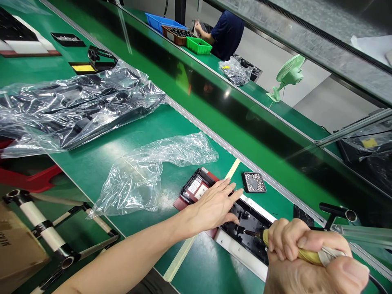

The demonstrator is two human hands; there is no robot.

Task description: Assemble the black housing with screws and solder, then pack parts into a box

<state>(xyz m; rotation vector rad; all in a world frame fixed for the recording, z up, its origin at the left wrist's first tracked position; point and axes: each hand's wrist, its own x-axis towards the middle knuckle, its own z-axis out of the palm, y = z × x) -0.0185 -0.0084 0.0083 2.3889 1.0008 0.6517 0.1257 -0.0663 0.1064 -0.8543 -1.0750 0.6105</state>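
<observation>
A black plastic housing (252, 222) lies in a white fixture (237, 254) on the green bench. My left hand (212, 204) rests palm down on its left end, fingers spread, beside a smaller black part with white labels (196, 187) on a reddish plate. In my right hand (306, 253) is a screwdriver with a yellow handle (309, 256), wrapped in the fingers; its dark shaft points left into the housing. The contact at its tip is too small to tell. Behind the housing stands a small black tray of screws (254, 182).
Clear plastic bags (134, 175) and a wrapped black bundle (79, 106) lie on the left. A metal rail (202, 126) borders a green conveyor (232, 118). Across it are a person in dark blue (228, 34), a green bin (199, 45) and a fan (289, 73).
</observation>
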